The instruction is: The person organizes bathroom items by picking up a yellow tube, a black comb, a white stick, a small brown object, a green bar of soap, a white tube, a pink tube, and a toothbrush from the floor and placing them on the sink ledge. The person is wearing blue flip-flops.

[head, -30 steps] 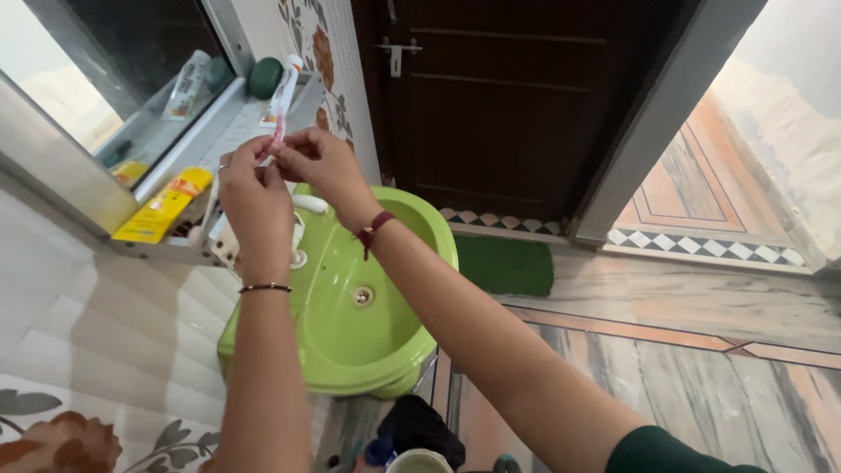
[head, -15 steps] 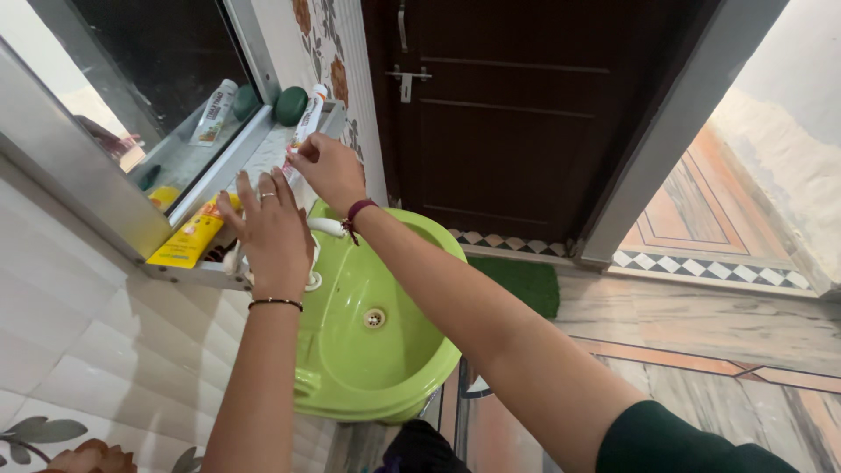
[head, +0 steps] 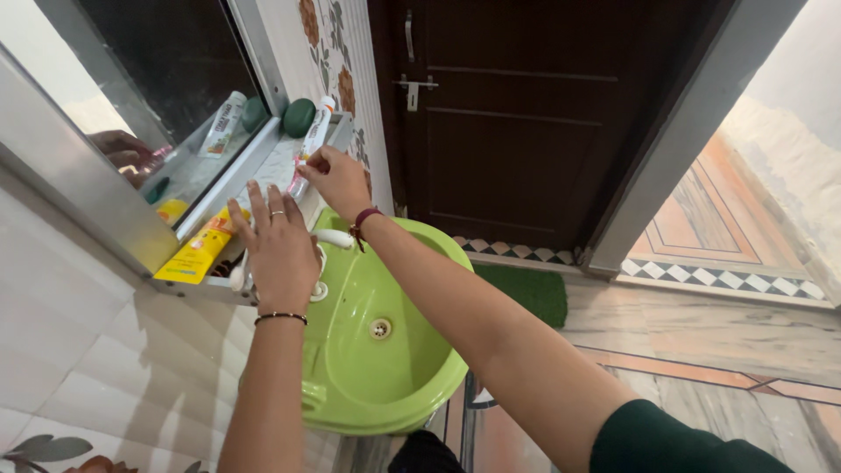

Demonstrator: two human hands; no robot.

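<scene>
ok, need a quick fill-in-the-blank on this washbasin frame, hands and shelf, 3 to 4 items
1. The right hand pinches a pink toothbrush over the ____ under the mirror.
2. The left hand is spread flat, fingers open, with a ____ on one finger.
3. The washbasin below both hands is ____ in colour.
4. The flat tube lying at the near end of the shelf is ____.

Missing words: shelf; ring; green; yellow

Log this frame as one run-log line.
left hand: open, over tap | right hand: pinching pink toothbrush at shelf | green basin below
</scene>
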